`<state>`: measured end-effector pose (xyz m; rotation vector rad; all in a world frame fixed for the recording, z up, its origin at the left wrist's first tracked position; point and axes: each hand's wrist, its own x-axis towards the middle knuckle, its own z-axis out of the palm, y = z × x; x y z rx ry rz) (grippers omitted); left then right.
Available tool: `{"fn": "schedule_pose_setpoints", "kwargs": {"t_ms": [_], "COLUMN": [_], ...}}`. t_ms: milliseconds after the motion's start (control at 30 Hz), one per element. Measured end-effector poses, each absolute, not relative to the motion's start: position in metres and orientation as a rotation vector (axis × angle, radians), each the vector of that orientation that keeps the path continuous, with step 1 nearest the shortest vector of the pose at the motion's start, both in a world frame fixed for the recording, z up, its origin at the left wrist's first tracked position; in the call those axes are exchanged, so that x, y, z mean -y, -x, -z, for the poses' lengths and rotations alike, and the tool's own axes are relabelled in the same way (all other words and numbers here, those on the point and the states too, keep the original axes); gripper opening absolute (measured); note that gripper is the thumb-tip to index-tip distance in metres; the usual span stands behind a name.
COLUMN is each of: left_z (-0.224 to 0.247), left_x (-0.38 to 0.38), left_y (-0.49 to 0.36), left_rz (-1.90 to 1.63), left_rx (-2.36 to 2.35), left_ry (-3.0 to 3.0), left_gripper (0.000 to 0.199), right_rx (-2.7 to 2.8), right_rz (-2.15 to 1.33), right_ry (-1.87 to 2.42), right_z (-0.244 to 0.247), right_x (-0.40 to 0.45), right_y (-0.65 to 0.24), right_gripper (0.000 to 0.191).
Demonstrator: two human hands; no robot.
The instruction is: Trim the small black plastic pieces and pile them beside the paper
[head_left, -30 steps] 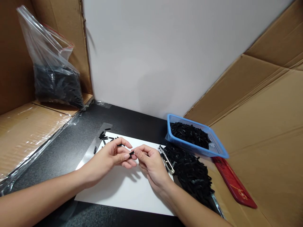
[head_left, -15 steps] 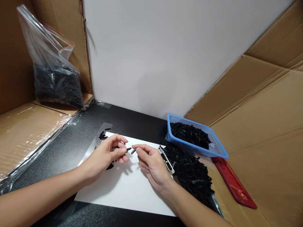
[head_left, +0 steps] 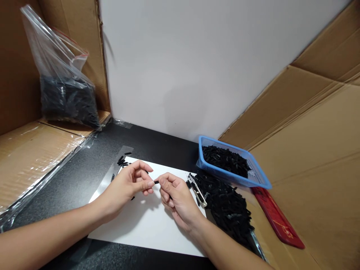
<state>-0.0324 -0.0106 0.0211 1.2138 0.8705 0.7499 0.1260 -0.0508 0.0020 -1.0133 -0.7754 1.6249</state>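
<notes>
Over one smooth white sheet (head_left: 146,232), left hand (head_left: 128,183) and right hand (head_left: 180,195) clamp one slim black piece (head_left: 156,182) between thumb and fingertips, its ends hidden. Rightward lie one metal snipper (head_left: 200,193) and an uncountable black heap (head_left: 230,212); beyond, one perforated blue basket (head_left: 232,176) and, far left, one clear, crinkled bag (head_left: 67,97).

Makeshift workshop corner here, seemingly: cardboard (head_left: 317,127) walling, table (head_left: 67,172), snips (head_left: 200,193), basket (head_left: 234,177) of black pieces (head_left: 225,159), bag (head_left: 66,88).
</notes>
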Motion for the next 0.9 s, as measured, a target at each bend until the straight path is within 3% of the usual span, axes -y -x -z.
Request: {"fn": "schedule_pose_setpoints", "kwargs": {"t_ms": [167,300,367,633,900], "left_z": [-0.037,-0.037,-0.031,-0.023,-0.012], "left_x": [-0.003,-0.015,-0.017,-0.017,-0.024], "left_y": [0.053,0.074,0.078,0.064,0.062], "left_rz": [-0.453,-0.220,-0.170,-0.107,-0.447], "left_rx": [-0.882,-0.960,-0.927,-0.888,-0.976], "left_ry": [-1.866,-2.327,-2.410,-2.607,-2.648], "left_gripper": [0.021,0.046,0.045,0.016,0.017], "right_rx": [0.783,0.790,0.788,0.800,0.792], "right_rz": [-1.495,-1.488,-1.493,-1.508,-1.507], "right_ry": [1.075,1.078,1.079,1.066,1.062], "right_z": [-0.001,0.000,0.000,0.000,0.000], "right_x": [0.048,0.046,0.046,0.048,0.048], "right_y": [-0.129,-0.129,-0.129,-0.128,-0.130], "right_gripper": [0.025,0.024,0.023,0.023,0.025]}}
